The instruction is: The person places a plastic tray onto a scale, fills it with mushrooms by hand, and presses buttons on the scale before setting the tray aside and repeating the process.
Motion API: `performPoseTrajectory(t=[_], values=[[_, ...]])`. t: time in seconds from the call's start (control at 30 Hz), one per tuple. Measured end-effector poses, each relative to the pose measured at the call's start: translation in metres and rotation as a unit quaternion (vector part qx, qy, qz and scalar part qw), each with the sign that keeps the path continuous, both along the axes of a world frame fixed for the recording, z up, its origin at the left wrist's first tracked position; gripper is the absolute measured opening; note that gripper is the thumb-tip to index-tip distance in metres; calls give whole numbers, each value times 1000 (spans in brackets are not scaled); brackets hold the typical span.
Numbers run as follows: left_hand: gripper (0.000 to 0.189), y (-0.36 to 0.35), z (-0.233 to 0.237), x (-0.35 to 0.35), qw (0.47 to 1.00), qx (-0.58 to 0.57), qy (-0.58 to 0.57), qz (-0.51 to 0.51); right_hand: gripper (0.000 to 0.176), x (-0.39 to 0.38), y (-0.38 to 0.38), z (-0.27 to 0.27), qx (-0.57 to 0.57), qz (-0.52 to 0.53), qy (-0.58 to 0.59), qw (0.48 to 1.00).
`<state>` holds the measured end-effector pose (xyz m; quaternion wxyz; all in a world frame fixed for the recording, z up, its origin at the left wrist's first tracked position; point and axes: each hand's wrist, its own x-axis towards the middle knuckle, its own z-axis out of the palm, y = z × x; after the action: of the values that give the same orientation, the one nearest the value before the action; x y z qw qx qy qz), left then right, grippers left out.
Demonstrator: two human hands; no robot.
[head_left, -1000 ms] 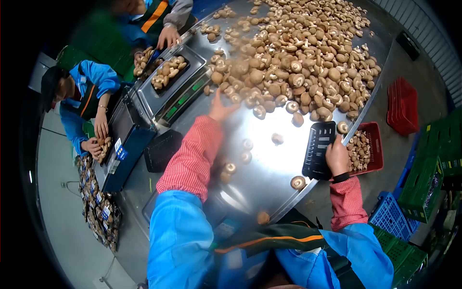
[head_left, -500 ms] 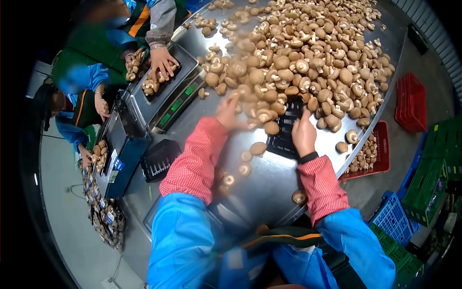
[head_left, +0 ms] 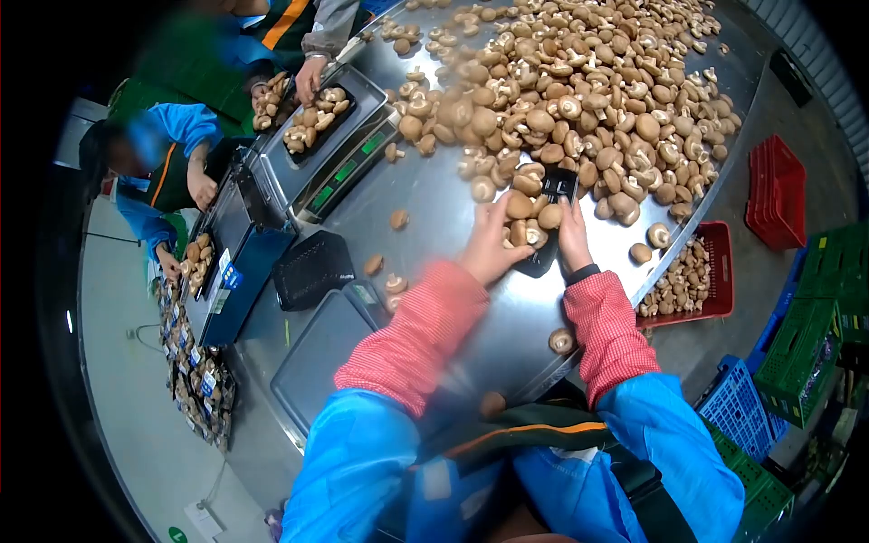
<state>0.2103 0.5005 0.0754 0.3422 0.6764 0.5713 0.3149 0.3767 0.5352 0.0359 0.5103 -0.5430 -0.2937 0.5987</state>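
My right hand (head_left: pixel 573 237) grips the right edge of a black plastic tray (head_left: pixel 562 184), which is tilted over the metal table in front of the mushroom heap. Several brown-capped mushrooms (head_left: pixel 534 233) lie on the tray, hiding much of it. Curled around the left side of these mushrooms is my left hand (head_left: pixel 491 244), its thumb and fingers against them. The large heap of mushrooms (head_left: pixel 579 100) begins just beyond both hands. A few loose mushrooms (head_left: pixel 561 341) lie nearer to me on the metal.
At left stand weighing scales (head_left: pixel 339 172) with a filled tray on top, and another black tray (head_left: pixel 312 270). Two co-workers handle mushrooms there. A red crate (head_left: pixel 715 281) of mushrooms sits beyond the table's right edge; green crates (head_left: pixel 797 362) stand farther right.
My left hand has moved right from the table to the tray, bringing mushrooms onto it. The tray, earlier bare at its near part, now carries several. A co-worker's hand has drawn back from the scales' tray.
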Motion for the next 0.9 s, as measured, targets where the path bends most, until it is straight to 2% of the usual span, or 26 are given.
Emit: performPoseTrajectory(t=[0.07, 0.1, 0.17, 0.27, 0.3, 0.37, 0.4, 0.5, 0.53, 0.7, 0.73, 0.83, 0.87, 0.9], values=[[105, -16, 8, 12, 998, 53, 17, -8, 35, 0, -23, 25, -44, -11, 147, 988], [103, -21, 16, 16, 991, 116, 61, -36, 36, 3, -29, 21, -46, -7, 166, 985], [101, -40, 49, 28, 976, 40, 211, -32, 40, 4, -45, 52, -88, -8, 219, 972], [94, -58, 63, 23, 974, 75, 212, -19, 44, 13, -57, 18, -53, 6, 291, 955], [92, -61, 54, 18, 993, 44, 111, 19, 47, 16, -59, -6, -24, -1, 295, 955], [89, -68, 18, 1, 991, -19, -94, 97, 47, 20, -70, -4, -54, -11, 289, 956], [63, -74, 14, -8, 973, -70, -184, 118, 46, 19, -75, -2, -50, -12, 291, 955], [47, -89, 19, -43, 937, -223, -254, 88, 46, 11, -92, 20, -47, -10, 282, 958], [38, -95, 21, -44, 938, -224, -247, 98, 46, 6, -100, 37, -51, -5, 268, 962], [33, -124, 50, -55, 946, -216, -189, 147, 46, -26, -119, 52, 4, 40, 311, 950], [32, -129, 53, -63, 944, -217, -189, 159, 47, -33, -127, 78, -14, 53, 288, 956], [31, -154, 69, -91, 953, -152, -156, 210, 48, -62, -143, 101, -22, 85, 212, 973], [31, -165, 65, -109, 959, -114, -151, 209, 51, -69, -151, 103, -9, 123, 187, 975], [31, -175, 72, -120, 960, -88, -146, 223, 54, -71, -147, 70, -18, 176, 101, 979]])
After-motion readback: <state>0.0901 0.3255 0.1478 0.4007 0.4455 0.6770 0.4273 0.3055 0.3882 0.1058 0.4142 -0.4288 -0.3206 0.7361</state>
